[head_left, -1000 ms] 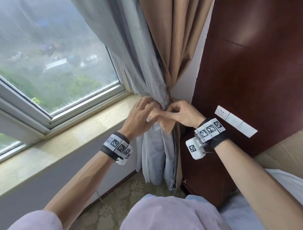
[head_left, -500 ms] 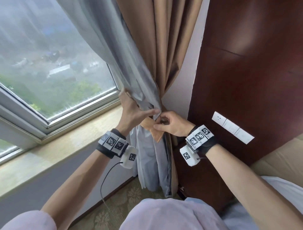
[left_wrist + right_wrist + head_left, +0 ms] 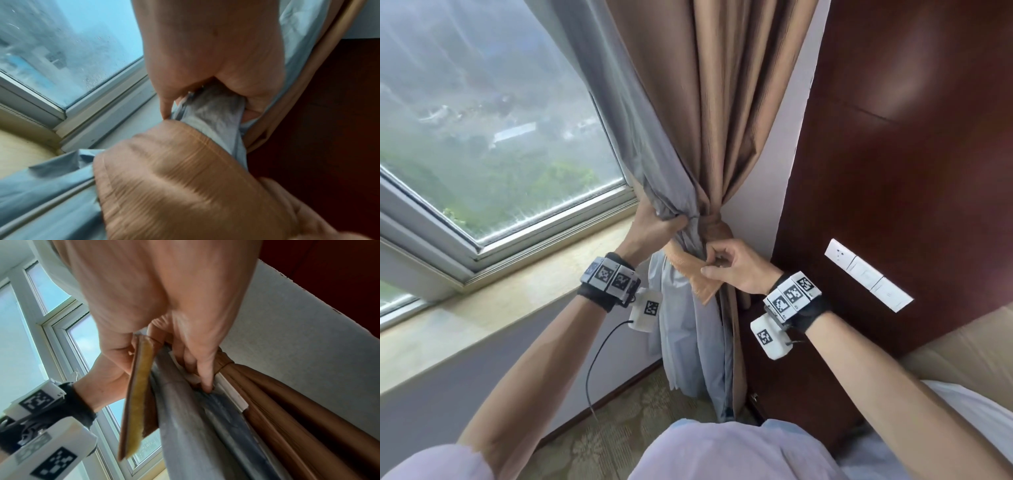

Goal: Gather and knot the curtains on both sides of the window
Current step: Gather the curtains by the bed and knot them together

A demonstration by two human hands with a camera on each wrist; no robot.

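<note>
— Where the curtains (image 3: 688, 144) narrow to a waist just right of the window (image 3: 482, 120), what has your left hand got?

— My left hand (image 3: 654, 228) grips the grey lining (image 3: 640, 164) right at that waist, thumb and fingers curled round a bunched fold of it. In the left wrist view the grey cloth comes out of my closed fist (image 3: 207, 61).

— And the other?

— My right hand (image 3: 736, 267) sits just right of and below the left one, further from the window, fingers bent and pinching. It holds the tan tie-back band (image 3: 698, 277), whose free end sticks out flat towards the window side. The right wrist view shows the band (image 3: 139, 386) edge-on, with a fuzzy yellowish strip along it, and my fingers (image 3: 203, 369) pressed into the gathered folds.

— Is the band round the curtains?

— A tan loop (image 3: 717, 224) wraps the waist just above my right hand. Whether it is fastened I cannot tell.

— Where does the cloth go from there?

— Above the waist the brown curtain (image 3: 715, 102) and the grey lining fan upward, the lining on the window side. Below it, they hang bunched towards the carpet (image 3: 619, 428), beside the stone sill (image 3: 500, 301) under the window.

— Anything on the far side from the window?

— A dark red wood panel (image 3: 911, 154) with a row of white switches (image 3: 866, 274).
</note>
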